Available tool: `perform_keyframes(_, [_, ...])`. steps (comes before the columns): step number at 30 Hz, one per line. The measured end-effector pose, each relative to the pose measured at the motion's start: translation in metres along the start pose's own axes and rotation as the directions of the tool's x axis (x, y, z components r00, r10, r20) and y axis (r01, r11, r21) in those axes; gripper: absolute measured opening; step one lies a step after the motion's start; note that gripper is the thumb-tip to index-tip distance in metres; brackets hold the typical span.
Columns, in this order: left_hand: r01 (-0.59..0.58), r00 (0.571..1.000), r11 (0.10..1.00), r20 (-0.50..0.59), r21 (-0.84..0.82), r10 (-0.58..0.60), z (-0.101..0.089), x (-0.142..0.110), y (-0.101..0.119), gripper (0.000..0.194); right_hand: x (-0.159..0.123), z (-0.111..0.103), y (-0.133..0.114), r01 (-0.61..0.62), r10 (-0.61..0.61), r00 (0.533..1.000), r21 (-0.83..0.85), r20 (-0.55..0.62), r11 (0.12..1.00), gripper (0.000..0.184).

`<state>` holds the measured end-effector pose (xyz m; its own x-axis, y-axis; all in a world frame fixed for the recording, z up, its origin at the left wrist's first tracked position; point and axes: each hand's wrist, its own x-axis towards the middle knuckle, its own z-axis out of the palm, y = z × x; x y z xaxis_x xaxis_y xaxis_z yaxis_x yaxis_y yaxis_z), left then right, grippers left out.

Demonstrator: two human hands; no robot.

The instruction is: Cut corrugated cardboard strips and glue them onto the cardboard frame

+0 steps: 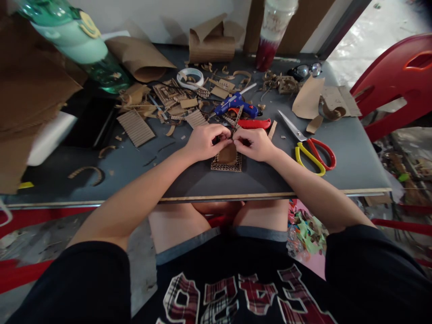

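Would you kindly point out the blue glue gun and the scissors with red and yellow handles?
Blue plastic glue gun (232, 104): head view, on its main body.
Red-and-yellow-handled metal scissors (297, 133): head view, on the blades near the pivot.

I note a green bottle (79, 47) leaning beyond the grip, to its left. Nearer on that side, I record a dark flat object (89, 123) beside a white rounded object (52, 137). Beyond the grip, to its right, I find a clear cup (271, 33) with dark-red contents and, farther right, glasses (305, 70). A red chair (401, 83) stands well right.
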<state>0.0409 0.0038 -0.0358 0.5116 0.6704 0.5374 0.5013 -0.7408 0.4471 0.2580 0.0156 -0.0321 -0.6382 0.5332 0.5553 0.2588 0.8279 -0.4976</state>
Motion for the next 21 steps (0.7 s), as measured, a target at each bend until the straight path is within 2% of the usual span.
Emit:
perform_keyframes(9, [-0.035,0.999,0.999,0.016,0.001,0.035,0.0012,0.0005,0.0,0.018,0.0004,-0.0008,-0.0005,-0.004,0.004,1.0,0.018,0.013,1.0,0.009])
perform_keyframes(15, [-0.074,0.994,0.993,0.083,0.095,0.067,0.0012,0.0012,-0.0058,0.021,0.0005,-0.0011,0.0006,-0.056,0.058,0.996,-0.036,0.063,0.998,0.008])
perform_keyframes(21, [-0.115,0.988,0.989,0.113,0.093,0.104,0.0032,0.0012,-0.0092,0.022,0.0005,-0.0011,-0.0015,-0.063,0.065,0.996,-0.03,0.063,0.998,0.008])
